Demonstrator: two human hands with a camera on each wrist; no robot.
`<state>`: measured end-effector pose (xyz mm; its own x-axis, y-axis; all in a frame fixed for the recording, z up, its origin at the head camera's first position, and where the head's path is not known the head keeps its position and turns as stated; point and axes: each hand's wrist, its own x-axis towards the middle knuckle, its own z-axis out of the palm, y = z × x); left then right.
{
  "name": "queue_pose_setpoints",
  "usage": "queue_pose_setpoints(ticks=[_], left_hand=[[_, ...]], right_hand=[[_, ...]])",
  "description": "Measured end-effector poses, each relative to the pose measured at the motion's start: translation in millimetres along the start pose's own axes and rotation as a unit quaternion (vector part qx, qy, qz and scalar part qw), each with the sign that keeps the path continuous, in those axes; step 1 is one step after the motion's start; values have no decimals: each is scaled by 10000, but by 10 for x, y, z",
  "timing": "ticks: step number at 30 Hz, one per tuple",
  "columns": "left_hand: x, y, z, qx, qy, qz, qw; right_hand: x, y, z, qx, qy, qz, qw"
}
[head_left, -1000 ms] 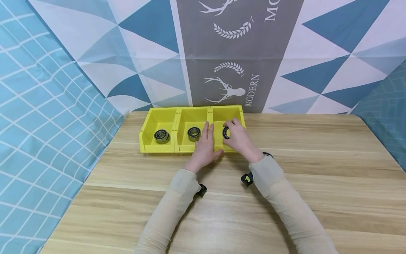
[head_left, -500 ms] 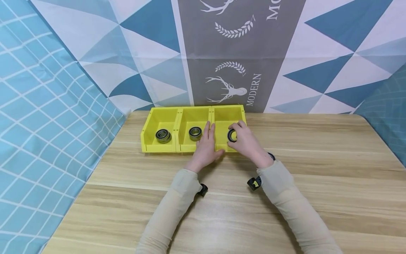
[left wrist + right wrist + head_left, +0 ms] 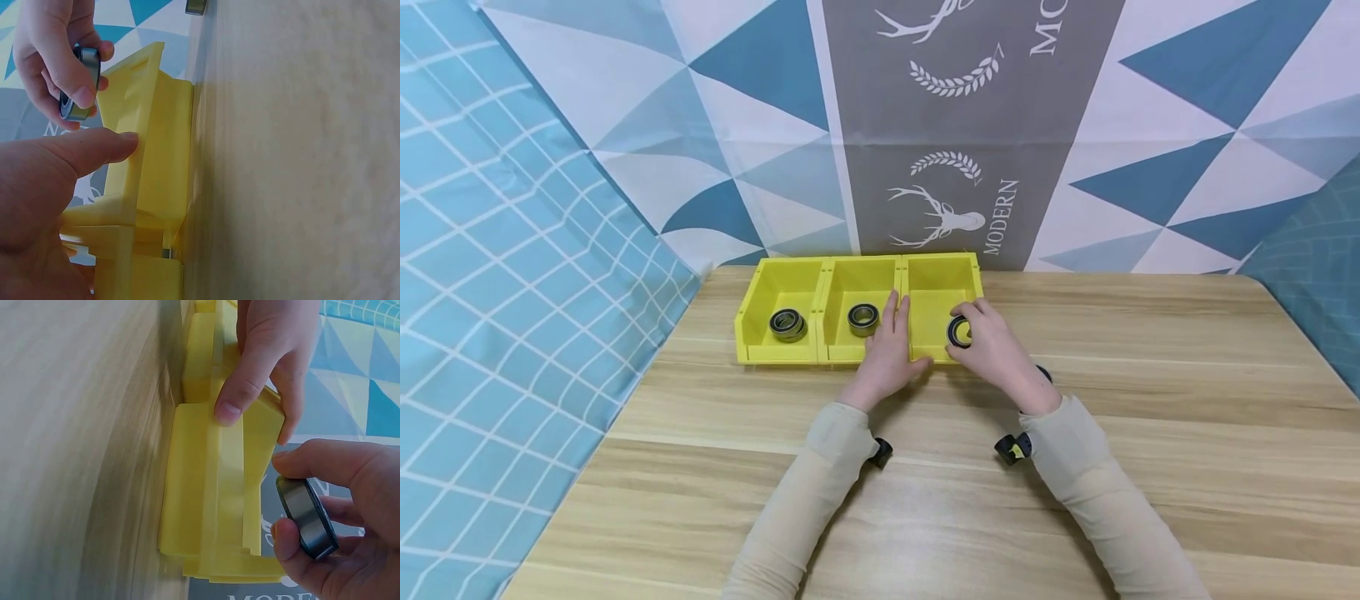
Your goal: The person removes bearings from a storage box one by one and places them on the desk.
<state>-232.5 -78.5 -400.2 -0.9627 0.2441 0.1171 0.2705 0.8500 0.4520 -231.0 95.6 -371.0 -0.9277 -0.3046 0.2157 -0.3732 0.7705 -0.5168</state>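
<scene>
My right hand [image 3: 996, 350] pinches a ball bearing [image 3: 307, 515] between thumb and fingers. In the head view it is over the front right corner of the right yellow bin [image 3: 931, 304]. Both wrist views show this bearing raised above the bin's rim and tilted. My left hand [image 3: 886, 358] rests on the bins, its fingers extended along the divider between the middle and right ones. Its thumb [image 3: 119, 145] lies on the right bin's front rim. One bearing [image 3: 862, 308] sits in the middle bin [image 3: 850, 279], beside the left fingertips. Stacked bearings [image 3: 786, 319] lie in the left bin [image 3: 775, 354].
The three bins stand joined in a row at the back of the wooden table [image 3: 925, 517], close to a patterned backdrop [image 3: 947, 142]. A blue gridded cloth [image 3: 512, 292] hangs along the left side. Camera mounts [image 3: 1013, 448] are strapped to both wrists.
My right hand has drawn the bearing rightward and toward me, from the inside of the right bin to its front right corner. My left hand keeps its place on the bins.
</scene>
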Motion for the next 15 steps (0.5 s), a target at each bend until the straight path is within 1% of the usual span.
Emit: queue_pose_setpoints(ticks=[15], left_hand=[[1,-1,7,-13,-27,-48,10000]], right_hand=[[-161,49,-34,143,39,17,9999]])
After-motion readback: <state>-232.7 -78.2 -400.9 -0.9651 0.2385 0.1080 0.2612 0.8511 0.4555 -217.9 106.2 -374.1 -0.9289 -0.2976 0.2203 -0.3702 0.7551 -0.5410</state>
